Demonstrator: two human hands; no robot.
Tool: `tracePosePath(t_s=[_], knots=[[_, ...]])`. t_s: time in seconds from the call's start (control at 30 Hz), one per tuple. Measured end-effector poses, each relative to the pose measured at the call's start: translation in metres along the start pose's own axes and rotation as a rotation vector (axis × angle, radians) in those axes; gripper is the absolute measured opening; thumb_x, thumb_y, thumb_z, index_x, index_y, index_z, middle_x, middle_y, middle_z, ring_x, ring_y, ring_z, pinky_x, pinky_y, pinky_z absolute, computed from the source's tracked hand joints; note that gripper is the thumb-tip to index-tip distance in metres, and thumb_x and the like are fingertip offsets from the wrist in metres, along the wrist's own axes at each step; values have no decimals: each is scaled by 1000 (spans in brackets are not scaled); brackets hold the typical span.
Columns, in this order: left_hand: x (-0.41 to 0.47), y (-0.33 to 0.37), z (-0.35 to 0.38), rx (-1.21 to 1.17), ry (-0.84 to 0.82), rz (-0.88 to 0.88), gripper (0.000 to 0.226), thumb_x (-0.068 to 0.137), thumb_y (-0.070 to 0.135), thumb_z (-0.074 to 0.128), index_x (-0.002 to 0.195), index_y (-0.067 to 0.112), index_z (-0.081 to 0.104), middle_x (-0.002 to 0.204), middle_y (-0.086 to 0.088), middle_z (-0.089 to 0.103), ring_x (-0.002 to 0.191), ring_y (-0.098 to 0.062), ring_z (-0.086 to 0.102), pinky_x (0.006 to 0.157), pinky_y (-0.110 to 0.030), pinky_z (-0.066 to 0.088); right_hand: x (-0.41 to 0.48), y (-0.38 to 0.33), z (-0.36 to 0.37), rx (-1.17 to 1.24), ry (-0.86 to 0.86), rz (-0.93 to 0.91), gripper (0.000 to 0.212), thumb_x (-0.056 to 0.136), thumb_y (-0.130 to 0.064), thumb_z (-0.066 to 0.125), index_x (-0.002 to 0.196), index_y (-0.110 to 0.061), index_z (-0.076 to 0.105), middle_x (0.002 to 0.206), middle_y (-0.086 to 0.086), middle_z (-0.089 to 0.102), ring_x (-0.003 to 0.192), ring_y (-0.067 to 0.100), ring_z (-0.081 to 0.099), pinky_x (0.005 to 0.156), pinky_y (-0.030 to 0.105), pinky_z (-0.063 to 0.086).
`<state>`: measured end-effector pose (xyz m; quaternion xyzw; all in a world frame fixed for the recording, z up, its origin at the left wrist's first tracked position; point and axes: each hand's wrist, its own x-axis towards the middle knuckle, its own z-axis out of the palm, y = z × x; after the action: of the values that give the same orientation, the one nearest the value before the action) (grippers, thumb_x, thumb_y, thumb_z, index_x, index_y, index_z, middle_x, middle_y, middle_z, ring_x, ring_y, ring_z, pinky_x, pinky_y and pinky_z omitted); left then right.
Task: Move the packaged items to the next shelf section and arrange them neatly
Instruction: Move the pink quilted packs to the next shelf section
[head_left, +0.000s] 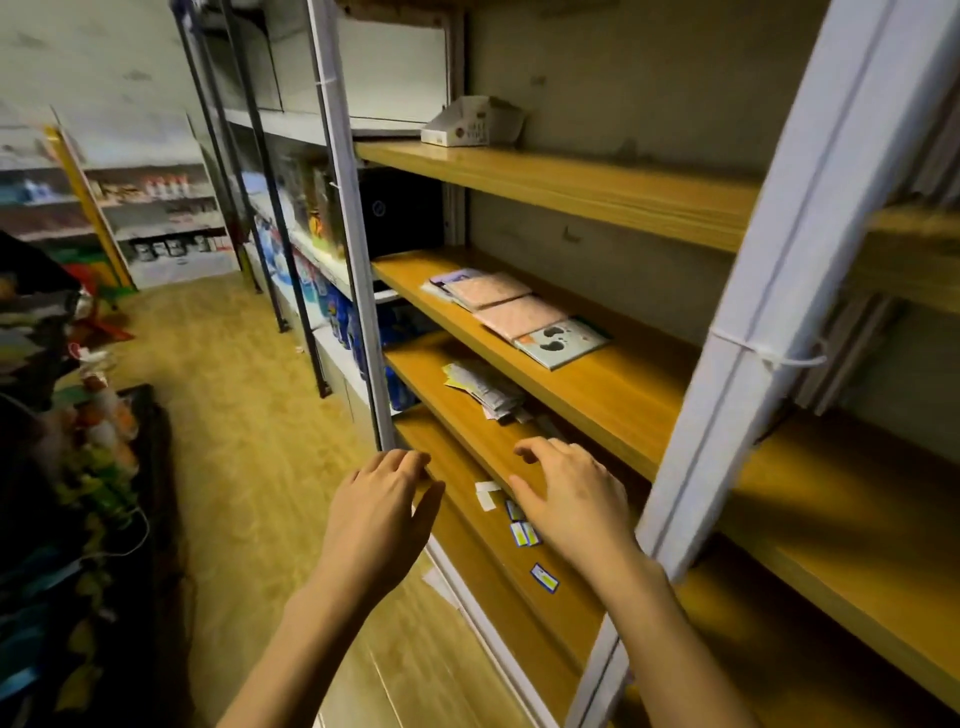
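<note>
Wooden shelves (597, 374) carry the goods: a row of flat packets (519, 312) on the middle board, its long axis running from front right to back left, and a looser pile of small packets (485, 387) on the board below. Both hands are empty, fingers spread and slightly curled. The right hand (566, 493) hovers over the lower board, with the pile just beyond its fingertips, up and to the left. The left hand (382, 499) sits by the grey post (358, 260), farther off, so the right looks likelier to reach first.

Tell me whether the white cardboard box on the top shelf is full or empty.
Cannot tell. The white cardboard box stands upright on the top shelf, its cut-away front facing left, but its inside is not visible.
</note>
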<state>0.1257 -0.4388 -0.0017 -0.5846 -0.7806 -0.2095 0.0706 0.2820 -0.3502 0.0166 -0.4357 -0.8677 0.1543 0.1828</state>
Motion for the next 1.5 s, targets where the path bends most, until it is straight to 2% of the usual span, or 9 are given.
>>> tracePosePath(t_s=[0.37,0.63,0.8,0.97,1.13,1.23,1.33,1.43,1.5], knots=[[172,-65,45,15,-48,78,42,93,43,38,128,22,46,127,5,56,117,-13,50,88,-26,45,169,15,35,-15,57,146,36,93,-37,46,127,-29,45,130,-5,54,119,13,48,94,30,45],[263,-90,90,-88,-98,153,43,91,45,40,128,24,46,126,4,57,115,-14,50,87,-28,46,237,39,45,-75,50,357,41,92,-38,47,132,-29,41,132,-4,52,120,14,48,91,29,44],[328,-106,114,-168,-115,268,42,91,44,43,126,22,49,125,3,58,116,-16,51,87,-29,45,275,46,58,-60,128,531,39,92,-43,44,128,-28,43,127,-2,54,115,16,52,87,28,45],[394,-124,127,-236,-144,376,41,91,44,43,123,20,52,123,2,60,113,-19,53,82,-31,46,322,43,76,11,235,832,61,86,-61,39,135,-24,36,134,4,52,118,24,53,91,36,50],[447,-146,136,-281,-202,483,37,91,39,45,122,21,52,123,2,59,115,-18,52,83,-33,46,367,24,84,-53,249,1096,98,71,-81,32,139,-11,27,144,15,38,131,33,38,103,43,38],[468,-155,142,-288,-214,505,38,91,40,46,123,19,51,123,0,59,115,-19,52,85,-33,46,389,17,93,-119,190,1170,114,61,-87,39,141,-8,21,146,17,31,131,36,33,103,43,35],[490,-164,147,-285,-254,506,39,91,38,46,123,18,51,124,-4,59,113,-22,52,86,-35,45,407,16,98,-173,111,1229,126,53,-83,56,144,-8,12,145,18,28,130,35,30,102,42,36],[505,-170,151,-289,-260,506,39,91,38,47,123,17,51,123,-6,60,111,-24,54,85,-36,45,413,26,96,-51,166,1284,123,51,-71,72,141,-9,16,144,19,29,132,35,32,104,42,37],[513,-172,151,-300,-253,508,39,90,37,48,123,17,51,122,-7,60,111,-25,54,84,-36,46,415,31,94,42,211,1295,114,52,-62,77,136,-7,24,139,17,38,127,33,42,98,39,43]])
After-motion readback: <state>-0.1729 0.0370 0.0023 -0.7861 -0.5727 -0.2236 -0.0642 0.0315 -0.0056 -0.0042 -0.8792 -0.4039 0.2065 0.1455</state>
